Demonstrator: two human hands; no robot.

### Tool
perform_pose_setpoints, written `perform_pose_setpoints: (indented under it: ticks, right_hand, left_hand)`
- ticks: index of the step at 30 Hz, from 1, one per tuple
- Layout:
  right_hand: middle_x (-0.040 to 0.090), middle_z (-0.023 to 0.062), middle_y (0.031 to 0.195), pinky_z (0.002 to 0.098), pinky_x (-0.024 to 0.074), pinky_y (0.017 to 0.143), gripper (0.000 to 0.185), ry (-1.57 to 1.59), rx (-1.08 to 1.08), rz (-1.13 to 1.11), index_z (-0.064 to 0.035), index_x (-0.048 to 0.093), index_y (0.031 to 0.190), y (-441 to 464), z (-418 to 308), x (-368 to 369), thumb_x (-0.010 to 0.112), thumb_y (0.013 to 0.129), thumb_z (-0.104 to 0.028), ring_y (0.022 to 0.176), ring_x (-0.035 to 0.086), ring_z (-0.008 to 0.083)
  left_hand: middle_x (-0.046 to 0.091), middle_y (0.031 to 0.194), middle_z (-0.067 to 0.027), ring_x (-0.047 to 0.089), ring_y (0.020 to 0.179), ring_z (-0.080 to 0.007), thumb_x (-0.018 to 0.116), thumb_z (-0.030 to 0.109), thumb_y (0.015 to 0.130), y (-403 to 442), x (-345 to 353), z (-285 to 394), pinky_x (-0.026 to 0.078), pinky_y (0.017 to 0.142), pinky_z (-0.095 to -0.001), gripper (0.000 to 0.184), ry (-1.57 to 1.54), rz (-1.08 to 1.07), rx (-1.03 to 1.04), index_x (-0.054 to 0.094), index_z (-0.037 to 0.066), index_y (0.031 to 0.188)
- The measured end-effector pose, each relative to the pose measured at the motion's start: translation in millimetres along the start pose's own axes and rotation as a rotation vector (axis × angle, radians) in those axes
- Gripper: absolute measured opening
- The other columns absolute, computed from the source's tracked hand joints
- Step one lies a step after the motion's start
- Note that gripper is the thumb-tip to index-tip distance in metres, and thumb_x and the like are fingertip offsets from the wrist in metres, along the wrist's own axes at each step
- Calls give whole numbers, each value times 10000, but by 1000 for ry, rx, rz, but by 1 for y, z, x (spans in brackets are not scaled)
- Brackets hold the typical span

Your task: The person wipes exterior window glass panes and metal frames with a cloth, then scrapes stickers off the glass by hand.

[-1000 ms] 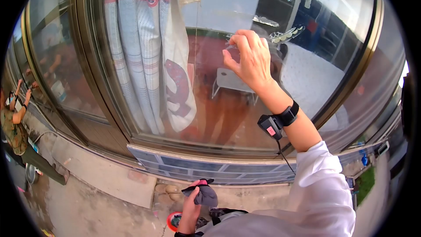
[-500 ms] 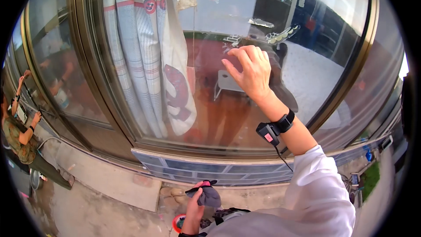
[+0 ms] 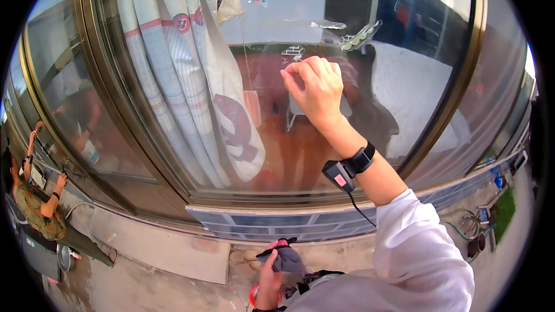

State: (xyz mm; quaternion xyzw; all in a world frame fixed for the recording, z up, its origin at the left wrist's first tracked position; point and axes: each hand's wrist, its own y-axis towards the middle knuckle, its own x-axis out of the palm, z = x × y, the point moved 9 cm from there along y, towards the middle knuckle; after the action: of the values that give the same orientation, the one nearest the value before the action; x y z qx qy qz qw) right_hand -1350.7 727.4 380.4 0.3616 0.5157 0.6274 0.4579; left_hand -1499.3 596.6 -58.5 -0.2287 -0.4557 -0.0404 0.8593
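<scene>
My right hand (image 3: pixel 317 89) is raised at the large window pane (image 3: pixel 324 156), thumb and forefinger pinched together just below a small white sticker remnant (image 3: pixel 293 52). Whether anything is between those fingertips, or whether they touch the glass, I cannot tell. Low in the view, my left hand (image 3: pixel 268 271) grips a dark grey cloth (image 3: pixel 287 260) with pink and black at its top edge. Torn decals, among them a scalloped strip (image 3: pixel 361 36) and a silvery scrap (image 3: pixel 328 25), cling to the pane above my right hand.
A patterned curtain (image 3: pixel 185 104) hangs behind the glass. Brown metal frames (image 3: pixel 110 75) border the pane, above a blue-tiled ledge (image 3: pixel 277 219). At far left, another person (image 3: pixel 43 208) works at a window beside a bucket (image 3: pixel 66 259). A red basin (image 3: pixel 253 295) sits near my left hand.
My right hand's thumb and forefinger have come together from a more spread pose. The view has shifted, and my left hand still holds the grey cloth.
</scene>
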Motion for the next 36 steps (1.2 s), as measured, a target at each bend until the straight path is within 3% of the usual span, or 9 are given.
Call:
perform_pose_setpoints:
  ticks: [5,15,27,31,33,36]
  right_hand:
    - [482,-14,664,302,357,587,178,31,-34,-14,-120,554,695,6,0,-1,721,643,-87,625,502,160]
    - [466,9,697,312,367,632,172,70,-45,-56,-126,538,720,-1,11,-4,696,656,-103,674,509,172]
    - [496,-20,656,294,360,565,176,123,130,-71,-120,551,697,-22,56,-46,724,672,-101,604,501,159]
    - [515,-19,663,290,376,556,192,163,150,-290,-113,554,691,-38,67,-63,741,696,-158,574,504,158]
    - [523,0,668,304,409,563,166,201,193,-587,-102,565,705,-54,69,-55,724,716,-149,582,522,176]
    - [583,27,755,306,462,589,103,333,271,-496,-86,614,812,-51,67,-59,690,753,-124,657,589,197]
  left_hand:
    - [600,1113,-117,587,999,-223,520,109,890,3,-1,-1,458,889,-356,341,-34,-21,1,494,46,1224]
    - [584,1158,-96,564,1051,-207,494,153,912,0,4,-1,438,919,-359,333,56,-17,-4,500,66,1233]
    - [590,1143,-85,567,1041,-205,497,159,910,6,5,-4,438,911,-362,330,93,-8,-22,519,63,1224]
    - [592,1135,-87,569,1036,-207,494,167,914,8,7,-6,438,908,-361,331,111,-27,-11,515,63,1227]
    - [592,1132,-86,568,1036,-206,493,169,916,10,1,-9,438,908,-362,332,96,-32,-25,513,63,1229]
    - [600,1111,-92,580,1015,-205,505,151,909,12,-4,-11,457,888,-357,334,55,-19,-39,509,63,1231]
